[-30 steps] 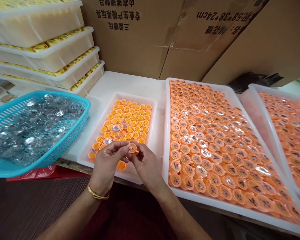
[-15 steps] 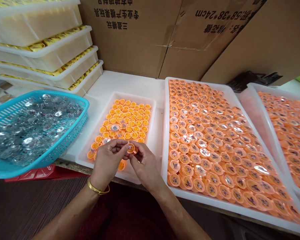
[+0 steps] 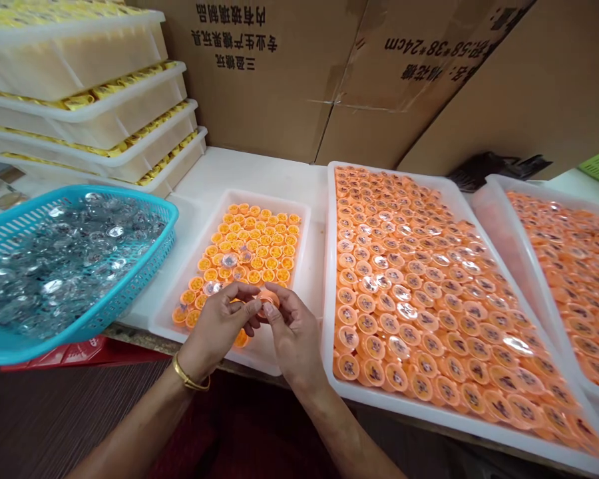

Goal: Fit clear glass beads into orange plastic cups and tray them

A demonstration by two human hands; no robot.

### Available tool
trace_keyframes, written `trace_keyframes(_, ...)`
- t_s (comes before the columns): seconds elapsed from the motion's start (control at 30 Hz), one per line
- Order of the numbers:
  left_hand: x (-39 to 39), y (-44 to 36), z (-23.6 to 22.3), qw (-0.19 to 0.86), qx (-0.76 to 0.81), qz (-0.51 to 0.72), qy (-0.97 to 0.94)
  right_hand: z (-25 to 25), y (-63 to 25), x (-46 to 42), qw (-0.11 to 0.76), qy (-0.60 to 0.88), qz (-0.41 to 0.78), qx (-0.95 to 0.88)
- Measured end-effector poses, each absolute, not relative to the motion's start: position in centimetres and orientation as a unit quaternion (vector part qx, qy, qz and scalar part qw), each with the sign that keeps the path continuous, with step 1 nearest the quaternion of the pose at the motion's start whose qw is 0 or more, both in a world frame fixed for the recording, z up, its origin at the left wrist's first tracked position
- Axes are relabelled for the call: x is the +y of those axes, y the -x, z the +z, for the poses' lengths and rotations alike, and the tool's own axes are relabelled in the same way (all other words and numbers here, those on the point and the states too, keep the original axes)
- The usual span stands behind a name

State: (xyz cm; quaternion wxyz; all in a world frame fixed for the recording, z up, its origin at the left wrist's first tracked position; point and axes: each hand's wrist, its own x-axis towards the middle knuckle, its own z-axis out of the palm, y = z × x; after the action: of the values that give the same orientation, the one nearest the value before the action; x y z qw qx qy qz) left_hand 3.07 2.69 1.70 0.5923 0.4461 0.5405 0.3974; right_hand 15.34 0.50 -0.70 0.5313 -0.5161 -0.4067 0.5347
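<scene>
Between the fingertips of both hands is a small round orange cup [image 3: 268, 299], partly covered by the fingers. My left hand [image 3: 224, 318], with a gold bangle at the wrist, pinches it from the left. My right hand [image 3: 294, 329] grips it from the right, thumb across its front. Both hands are above the near part of a small white tray [image 3: 302, 229] that holds rows of orange cups [image 3: 262, 251] with yellow bits inside. A few clear discs [image 3: 228, 260] lie on top of some of these cups.
A blue basket [image 3: 167, 233] full of clear plastic discs stands at left. Stacked white trays [image 3: 114, 126] with yellow pieces rise behind it. On the right, a large white tray [image 3: 332, 266] holds many covered orange cups, with another tray [image 3: 524, 233] beyond. Cardboard boxes [image 3: 279, 100] line the back.
The orange cup has been tilted in my fingers, so its printed top no longer faces me. My right thumb has moved up across it. The view has shifted slightly.
</scene>
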Motion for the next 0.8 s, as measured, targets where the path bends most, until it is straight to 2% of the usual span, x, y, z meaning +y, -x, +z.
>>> trace_keyframes(0.23,3.0,-3.5,1.8,0.632,0.496,0.41,-0.432,-0.1,-15.8,0.1,0.556,0.509,0.495,-0.432)
trace_keyframes(0.47,4.3,-2.5,3.4,0.646,0.492,0.377,-0.446,0.1,-17.0,0.7,0.548,0.474,0.602,-0.335)
trace_keyframes(0.6,4.7,0.5,3.5,0.536,0.548,0.416,-0.488,0.4,-18.4,1.1,0.535,0.496,0.604,-0.322)
trace_keyframes(0.8,3.4,2.4,0.4,0.312,0.589,0.208,-0.716,0.6,-19.3,0.5,0.496,0.513,0.609,-0.347)
